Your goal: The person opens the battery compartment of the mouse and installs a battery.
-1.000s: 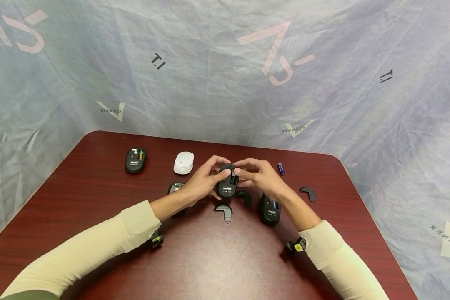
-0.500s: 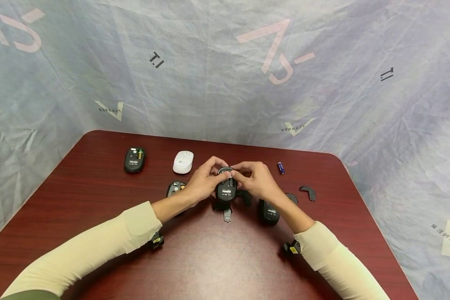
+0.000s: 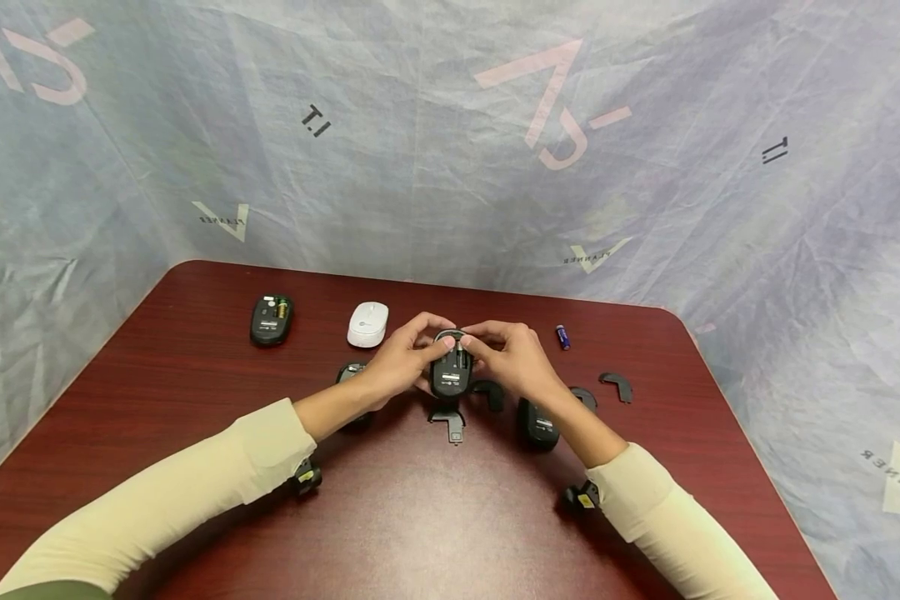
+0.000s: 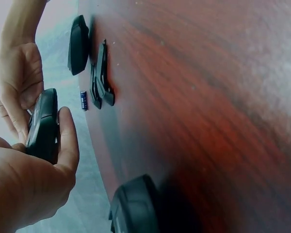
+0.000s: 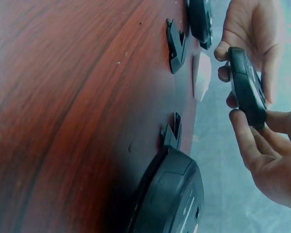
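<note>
A black computer mouse [image 3: 451, 379] is held bottom side up above the table, between both hands. My left hand [image 3: 405, 360] grips its left side, the thumb lying on the underside near the top end. My right hand [image 3: 516, 360] pinches the top right of the mouse, its thumb at the open battery slot, where a dark battery seems to lie, partly covered. In the left wrist view the mouse [image 4: 43, 127] is seen edge-on, with fingers beneath it. The right wrist view also shows the mouse [image 5: 246, 90] between both hands.
Black battery covers [image 3: 450, 423] lie below and right of the hands, another cover [image 3: 618, 387] farther right. Upturned mice [image 3: 272, 321] rest at far left and beneath both forearms. A white mouse [image 3: 367, 325] and a blue battery [image 3: 562, 337] lie toward the back.
The mouse has shifted slightly left in both hands, its tilt varying a little. My right hand and forearm moved slightly left, uncovering a dark piece beside the right forearm.
</note>
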A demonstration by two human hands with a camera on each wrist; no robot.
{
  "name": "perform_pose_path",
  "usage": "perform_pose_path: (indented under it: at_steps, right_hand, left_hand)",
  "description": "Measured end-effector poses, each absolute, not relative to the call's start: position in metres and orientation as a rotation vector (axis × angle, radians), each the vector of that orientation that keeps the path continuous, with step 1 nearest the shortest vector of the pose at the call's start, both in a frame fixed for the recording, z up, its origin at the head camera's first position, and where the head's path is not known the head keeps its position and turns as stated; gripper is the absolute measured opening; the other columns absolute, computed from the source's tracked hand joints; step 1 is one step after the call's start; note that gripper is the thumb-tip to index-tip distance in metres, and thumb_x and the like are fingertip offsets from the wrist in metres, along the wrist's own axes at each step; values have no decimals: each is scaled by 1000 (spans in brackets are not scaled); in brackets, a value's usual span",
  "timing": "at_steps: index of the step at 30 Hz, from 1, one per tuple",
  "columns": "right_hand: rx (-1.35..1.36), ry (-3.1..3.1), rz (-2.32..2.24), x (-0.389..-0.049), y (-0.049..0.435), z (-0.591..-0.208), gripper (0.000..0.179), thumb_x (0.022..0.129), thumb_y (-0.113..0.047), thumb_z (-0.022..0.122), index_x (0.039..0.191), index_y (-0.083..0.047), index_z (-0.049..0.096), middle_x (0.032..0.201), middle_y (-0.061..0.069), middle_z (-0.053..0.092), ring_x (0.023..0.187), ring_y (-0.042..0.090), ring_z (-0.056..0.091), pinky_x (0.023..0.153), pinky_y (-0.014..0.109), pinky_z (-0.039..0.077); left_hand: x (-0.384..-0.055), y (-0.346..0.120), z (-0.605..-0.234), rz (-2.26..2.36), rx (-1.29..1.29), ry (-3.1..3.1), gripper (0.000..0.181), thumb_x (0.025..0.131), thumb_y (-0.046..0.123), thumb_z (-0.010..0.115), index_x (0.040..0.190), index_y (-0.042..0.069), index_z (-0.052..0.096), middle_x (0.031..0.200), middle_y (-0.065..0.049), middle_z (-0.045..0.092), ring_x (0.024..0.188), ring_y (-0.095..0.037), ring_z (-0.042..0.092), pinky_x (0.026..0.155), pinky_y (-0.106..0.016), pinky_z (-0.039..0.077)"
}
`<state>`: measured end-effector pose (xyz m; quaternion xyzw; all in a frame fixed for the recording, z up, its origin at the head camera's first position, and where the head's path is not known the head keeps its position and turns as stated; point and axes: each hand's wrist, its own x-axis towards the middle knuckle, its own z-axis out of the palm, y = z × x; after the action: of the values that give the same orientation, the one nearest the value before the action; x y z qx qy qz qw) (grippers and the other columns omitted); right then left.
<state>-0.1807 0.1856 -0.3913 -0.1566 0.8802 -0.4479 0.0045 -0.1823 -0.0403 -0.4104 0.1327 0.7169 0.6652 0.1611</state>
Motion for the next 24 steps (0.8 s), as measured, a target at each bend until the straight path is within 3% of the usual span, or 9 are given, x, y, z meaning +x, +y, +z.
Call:
perform_pose_path:
  at_steps: [4,9,12,18,24]
  right_hand:
    - [-468,2662,-1446,-181,184,-390,30,112,-23,73,137,-8,80,117,16,86,98,37,84,86,46,73]
    - [-452,2548,-1527,-181,177,-390,30,111,-17,73,139,-5,78,124,20,84,99,32,86,94,59,72]
    - [-449,2530,-1538,-181,170,-392,30,112,-17,73,138,-5,79,124,20,84,97,28,86,93,58,72]
    - [-423,2522,-1505,-183,158,-403,29,112,-19,74,138,-7,79,121,19,84,100,32,86,91,50,74]
    - [-373,2508,-1482,-186,146,-408,26,112,-19,73,135,-7,80,120,18,84,100,33,87,88,46,74]
  left_hand:
    - [-182,-46,-408,1826,361,2098,38,118,21,62,156,15,58,126,-20,71,95,-22,77,73,-39,73]
    - [-183,-55,-404,1700,356,2242,37,118,21,64,151,6,60,129,-20,71,103,-25,77,86,-40,73]
    - [-183,-61,-401,1602,364,2365,33,116,23,67,143,6,66,124,-18,75,102,-26,77,89,-42,71]
    - [-186,-71,-399,1339,385,2622,28,111,30,74,133,13,75,112,-8,82,95,-22,71,81,-34,58]
    - [-192,-76,-403,1176,432,2744,23,110,28,75,125,11,79,108,-7,81,100,-22,72,92,-41,58]
